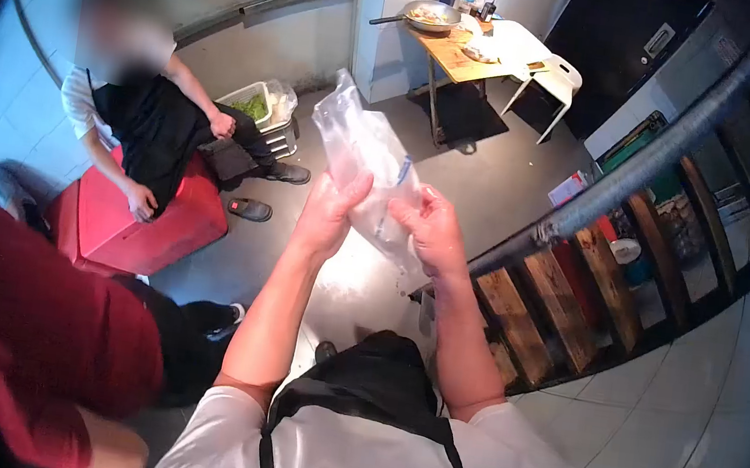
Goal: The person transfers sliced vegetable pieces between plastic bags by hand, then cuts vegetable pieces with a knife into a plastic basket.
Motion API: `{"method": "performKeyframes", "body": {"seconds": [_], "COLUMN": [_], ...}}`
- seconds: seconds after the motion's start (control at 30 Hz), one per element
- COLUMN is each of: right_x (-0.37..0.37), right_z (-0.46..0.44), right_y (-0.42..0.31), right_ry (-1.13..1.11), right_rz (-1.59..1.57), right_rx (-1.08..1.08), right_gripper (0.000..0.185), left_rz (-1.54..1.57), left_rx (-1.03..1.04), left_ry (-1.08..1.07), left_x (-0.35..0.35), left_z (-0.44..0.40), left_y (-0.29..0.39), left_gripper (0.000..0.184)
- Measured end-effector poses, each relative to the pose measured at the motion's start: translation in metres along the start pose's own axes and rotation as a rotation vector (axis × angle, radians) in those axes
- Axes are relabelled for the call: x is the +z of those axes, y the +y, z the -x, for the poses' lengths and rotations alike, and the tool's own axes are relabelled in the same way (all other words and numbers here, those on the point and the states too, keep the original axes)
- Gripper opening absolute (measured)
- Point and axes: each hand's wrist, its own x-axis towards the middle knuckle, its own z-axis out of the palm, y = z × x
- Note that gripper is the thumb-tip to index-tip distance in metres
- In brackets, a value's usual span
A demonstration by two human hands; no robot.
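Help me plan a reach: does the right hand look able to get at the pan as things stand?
Probably not from here: the pan sits on the table, across a stretch of floor, seemingly beyond arm's length, and the right hand is holding the bag.

Dim, vignetted, fisheye-warped; glare whitens the floor point(360, 275) below the hands point(377, 220).

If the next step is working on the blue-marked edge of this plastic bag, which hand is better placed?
Probably the right hand: its thumb and fingers are gathered at the plastic bag, just below the blue mark. The left hand holds the opposite side.
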Motion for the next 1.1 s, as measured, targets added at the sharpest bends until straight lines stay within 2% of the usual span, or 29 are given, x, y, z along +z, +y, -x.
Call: {"method": "performKeyframes", "body": {"seconds": [0.07,0.1,0.17,0.2,0.3,0.33,0.43,0.47,0.53,0.57,0.6,0.7,0.73,0.8,0.9,0.97,1.0,1.1], "right_x": [-0.015,-0.02,-0.055,-0.082,-0.128,-0.143,-0.192,-0.212,-0.238,-0.248,-0.252,-0.281,-0.291,-0.309,-0.331,-0.36,-0.364,-0.385], "right_z": [0.008,-0.091,-0.127,-0.157,-0.228,-0.255,-0.315,-0.332,-0.368,-0.386,-0.4,-0.412,-0.416,-0.425,-0.454,-0.47,-0.485,-0.532], "right_y": [-0.007,0.01,0.021,0.026,0.043,0.045,0.036,0.045,0.069,0.079,0.093,0.12,0.129,0.141,0.136,0.148,0.131,0.119], "right_ry": [0.126,0.128,0.146,0.152,0.177,0.202,0.254,0.237,0.284,0.303,0.461,0.517,0.448,0.315,0.191,0.133,0.046,0.234], "right_rz": [0.15,0.112,0.172,0.14,-0.019,0.052,-0.1,-0.101,-0.294,-0.382,-0.34,-0.661,-0.691,-0.759,-0.952,-0.809,-0.788,-0.268], "right_rx": [-0.025,-0.043,-0.044,-0.035,-0.033,-0.054,-0.017,-0.015,0.011,0.025,0.05,0.367,0.386,0.414,0.344,0.328,0.328,0.607], "right_gripper": [0.017,0.015,0.012,0.01,0.011,0.012,0.014,0.017,0.022,0.025,0.048,0.078,0.086,0.102,0.109,0.109,0.094,0.065], "left_rz": [0.162,0.085,0.068,0.084,0.025,-0.051,-0.181,-0.16,-0.172,-0.169,-0.136,-0.05,0.061,0.036,0.091,0.101,0.068,0.04], "left_rx": [-0.065,-0.082,-0.103,-0.134,-0.068,-0.091,-0.295,-0.289,-0.297,-0.298,-0.32,-0.382,-0.458,-0.494,-0.614,-0.664,-0.687,-0.667], "left_ry": [0.015,0.081,0.217,0.209,0.307,0.32,0.32,0.284,0.251,0.241,0.309,0.376,0.358,0.424,0.472,0.48,0.396,0.488], "left_x": [0.004,-0.045,-0.07,-0.069,-0.097,-0.098,-0.106,-0.109,-0.125,-0.13,-0.126,-0.143,-0.145,-0.177,-0.191,-0.196,-0.229,-0.247], "left_z": [0.001,-0.089,-0.127,-0.154,-0.215,-0.238,-0.298,-0.318,-0.357,-0.373,-0.387,-0.426,-0.444,-0.476,-0.529,-0.584,-0.6,-0.658], "left_y": [-0.013,-0.011,-0.044,-0.05,-0.076,-0.078,-0.087,-0.096,-0.118,-0.129,-0.134,-0.176,-0.181,-0.213,-0.241,-0.249,-0.27,-0.306], "left_gripper": [0.048,0.044,0.036,0.026,0.014,0.006,0.008,0.012,0.014,0.015,0.015,0.016,0.02,0.021,0.024,0.026,0.029,0.022]}}
